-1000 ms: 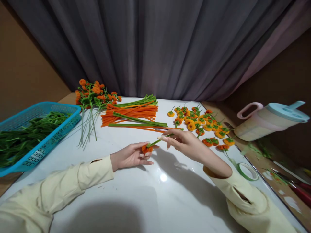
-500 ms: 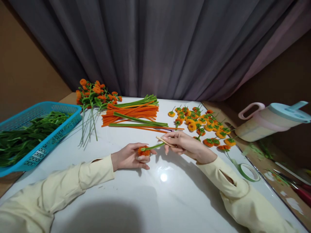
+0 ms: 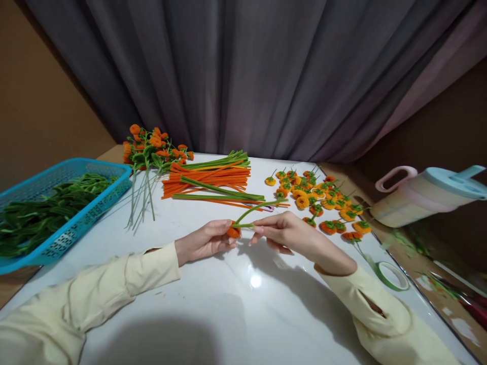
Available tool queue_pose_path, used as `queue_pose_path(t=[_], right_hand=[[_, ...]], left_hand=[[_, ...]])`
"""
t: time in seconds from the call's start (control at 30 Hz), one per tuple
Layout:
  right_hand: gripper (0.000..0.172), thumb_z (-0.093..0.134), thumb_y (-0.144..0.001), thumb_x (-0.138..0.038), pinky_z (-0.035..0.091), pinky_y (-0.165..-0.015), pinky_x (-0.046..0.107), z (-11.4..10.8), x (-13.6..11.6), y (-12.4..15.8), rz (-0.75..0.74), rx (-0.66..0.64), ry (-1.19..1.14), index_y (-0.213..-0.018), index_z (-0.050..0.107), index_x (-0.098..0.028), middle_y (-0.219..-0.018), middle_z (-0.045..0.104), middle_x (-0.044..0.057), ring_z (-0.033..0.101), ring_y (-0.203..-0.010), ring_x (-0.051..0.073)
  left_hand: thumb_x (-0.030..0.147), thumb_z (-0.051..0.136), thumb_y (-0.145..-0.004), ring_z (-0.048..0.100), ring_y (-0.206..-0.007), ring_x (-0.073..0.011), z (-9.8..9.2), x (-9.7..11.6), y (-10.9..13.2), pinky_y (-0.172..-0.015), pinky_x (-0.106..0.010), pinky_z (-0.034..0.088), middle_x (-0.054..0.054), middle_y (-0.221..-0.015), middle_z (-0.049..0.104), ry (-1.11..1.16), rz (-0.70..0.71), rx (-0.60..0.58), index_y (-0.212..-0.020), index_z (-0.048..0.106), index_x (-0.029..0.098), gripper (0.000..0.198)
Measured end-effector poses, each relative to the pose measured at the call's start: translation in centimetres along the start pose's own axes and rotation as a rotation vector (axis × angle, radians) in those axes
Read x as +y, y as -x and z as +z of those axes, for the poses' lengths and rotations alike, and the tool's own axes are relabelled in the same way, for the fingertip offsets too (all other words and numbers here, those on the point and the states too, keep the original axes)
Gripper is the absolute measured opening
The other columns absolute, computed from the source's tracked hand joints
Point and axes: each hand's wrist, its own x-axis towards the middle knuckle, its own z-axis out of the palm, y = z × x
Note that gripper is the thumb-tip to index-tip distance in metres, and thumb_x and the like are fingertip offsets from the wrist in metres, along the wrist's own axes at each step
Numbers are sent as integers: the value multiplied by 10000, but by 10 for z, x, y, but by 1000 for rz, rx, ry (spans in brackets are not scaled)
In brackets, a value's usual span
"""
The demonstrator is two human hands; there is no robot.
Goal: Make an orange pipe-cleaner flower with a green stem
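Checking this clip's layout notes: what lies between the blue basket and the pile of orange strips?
In the head view, the thin green stems of the orange flower bunch lie between the blue basket and the orange strips.

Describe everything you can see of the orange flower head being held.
The orange flower head is small, rounded and fuzzy-looking, perhaps chenille. The left hand holds it above the white tabletop, partly hiding it. A green stem curves from it toward the upper right; a shorter light-green piece reaches from it to the right hand.
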Motion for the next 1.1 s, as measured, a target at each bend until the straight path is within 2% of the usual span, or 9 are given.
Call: queue_pose_path(t=[0.1,0.17,0.3,0.43,0.5,0.7,0.87,1.03,1.1], right_hand=[[341,527,-837,-426,263,-353,179,15,0,-2,-14,25,8,-867,666,-116,-493,453,-42,314,-386,46],[355,491,-858,-437,270,-358,178,20,-2,-1,-28,19,44,-822,645,-120,-463,380,-62,313,-371,47],[328,466,-879,-372,253,-354,180,14,-7,6,-24,-25,187,-767,641,-119,-405,369,-70,307,-313,41],[327,475,-875,-366,223,-338,181,8,-7,9,6,-59,147,-799,668,-114,-383,365,-70,293,-299,39],[313,489,-868,-366,224,-321,176,11,-6,9,21,-23,100,-855,676,-115,-411,377,-68,293,-307,38],[323,517,-854,-322,311,-313,167,21,-7,5,20,28,8,-1099,637,-148,-632,560,-9,354,-378,43],[347,519,-862,-327,270,-300,163,20,-5,6,59,40,5,-1126,625,-130,-461,436,-60,314,-324,42],[338,527,-854,-405,222,-294,153,16,-2,6,66,11,6,-942,680,-116,-433,388,-67,285,-304,27],[341,535,-848,-408,216,-295,153,16,-1,5,73,29,-18,-977,672,-124,-449,388,-66,283,-311,27]], left_hand=[[243,692,-746,610,-664,-94,3,-1,1,-677,-215,543,-72,-848,619,-60,-14,-24,-933,601,87,259],[263,698,-741,607,-668,-95,5,-2,2,-673,-219,543,-76,-852,619,-78,-21,-51,-936,589,92,281],[272,696,-742,582,-605,-69,6,-3,2,-658,-207,538,-31,-781,599,-44,32,-28,-929,579,110,274],[278,687,-751,610,-661,-83,6,-3,1,-700,-213,535,-34,-821,608,-64,62,4,-923,569,127,257],[287,668,-769,616,-681,-89,5,-4,1,-708,-210,531,-42,-822,612,-98,76,6,-913,565,123,242],[286,654,-781,641,-722,-113,5,-5,0,-688,-189,525,-47,-828,616,-127,96,51,-877,551,123,215],[320,642,-787,629,-695,-98,6,-5,1,-677,-181,531,-53,-825,621,-134,98,68,-858,571,116,227],[293,667,-769,609,-668,-76,6,-5,-1,-713,-197,540,-33,-802,610,-58,119,67,-856,590,114,214],[298,666,-769,610,-650,-80,5,-4,-2,-685,-194,542,-38,-798,615,-67,114,47,-864,591,111,223]])
